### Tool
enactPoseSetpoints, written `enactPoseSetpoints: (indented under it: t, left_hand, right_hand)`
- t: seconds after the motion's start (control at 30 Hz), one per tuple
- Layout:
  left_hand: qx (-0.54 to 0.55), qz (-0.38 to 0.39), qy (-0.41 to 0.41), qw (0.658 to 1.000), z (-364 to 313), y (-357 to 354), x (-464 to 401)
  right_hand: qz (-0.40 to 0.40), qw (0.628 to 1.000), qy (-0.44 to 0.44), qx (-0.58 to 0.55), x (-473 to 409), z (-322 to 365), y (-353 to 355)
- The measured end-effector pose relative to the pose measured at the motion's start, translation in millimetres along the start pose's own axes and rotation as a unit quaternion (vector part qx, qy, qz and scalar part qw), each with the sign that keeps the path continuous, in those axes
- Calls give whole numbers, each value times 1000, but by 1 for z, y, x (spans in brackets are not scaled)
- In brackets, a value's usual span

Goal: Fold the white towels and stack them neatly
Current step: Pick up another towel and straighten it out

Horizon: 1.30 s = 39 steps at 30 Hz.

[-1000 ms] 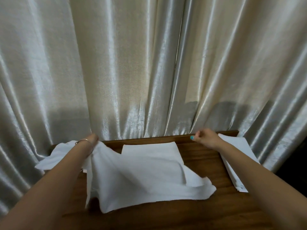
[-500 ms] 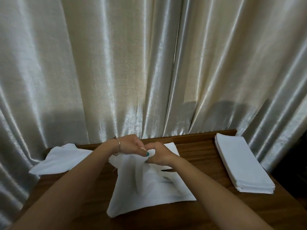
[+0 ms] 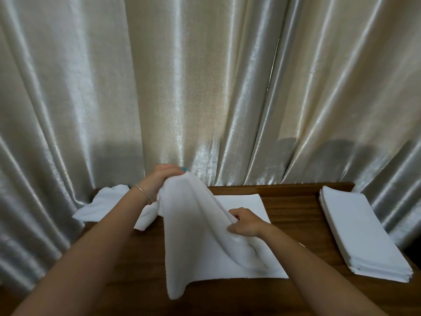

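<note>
Both bare forearms reach forward from the lower corners of the view, converging toward the middle. The left hand [image 3: 163,179] is raised higher and farther out, its wrist bent and its fingers curled downward, gripping a bunched top corner of the soft white cloth towel [image 3: 200,236]; a teal-painted nail shows at its far edge. A thin metal bangle [image 3: 143,192] circles the left wrist. The right hand [image 3: 245,222] sits lower and nearer, knuckles up, fingers curled inward and pinching a fold of the same towel at its right edge. The two hands are apart, the left above and beyond the right.
</note>
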State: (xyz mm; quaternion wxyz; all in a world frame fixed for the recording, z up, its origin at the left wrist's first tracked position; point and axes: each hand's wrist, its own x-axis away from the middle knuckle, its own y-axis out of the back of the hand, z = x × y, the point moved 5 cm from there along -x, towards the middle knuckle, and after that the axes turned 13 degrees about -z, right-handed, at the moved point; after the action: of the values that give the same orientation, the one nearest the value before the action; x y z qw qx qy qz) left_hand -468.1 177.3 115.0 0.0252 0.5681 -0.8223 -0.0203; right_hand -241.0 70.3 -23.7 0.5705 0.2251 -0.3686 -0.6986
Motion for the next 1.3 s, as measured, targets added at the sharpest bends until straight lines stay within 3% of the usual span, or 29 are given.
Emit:
enactPoseSetpoints:
  t: [0.13, 0.33, 0.63, 0.87, 0.97, 1.1, 1.3]
  left_hand:
    - [137, -112, 65, 982, 3, 42, 0]
    - [93, -252, 70, 961, 33, 101, 0]
    - [127, -378, 137, 907, 72, 142, -5]
    - [84, -407, 190, 890, 90, 164, -22]
    - [3, -332, 213, 919, 80, 143, -34]
    - [-98, -205, 160, 961, 44, 79, -31]
    - [-69, 12, 115, 991, 14, -10, 1]
  right_hand:
    - [0, 998, -48, 43, 0, -32, 5]
    - [-69, 987, -143, 4, 4, -78, 28]
    - [-177, 968, -171, 48, -8, -82, 74]
    - [-226, 955, -183, 55, 2, -64, 99]
    - [-198, 961, -168, -95, -3, -31, 101]
    - [-135, 911, -150, -360, -1, 36, 95]
    - [-49, 906, -97, -409, 7, 101, 66]
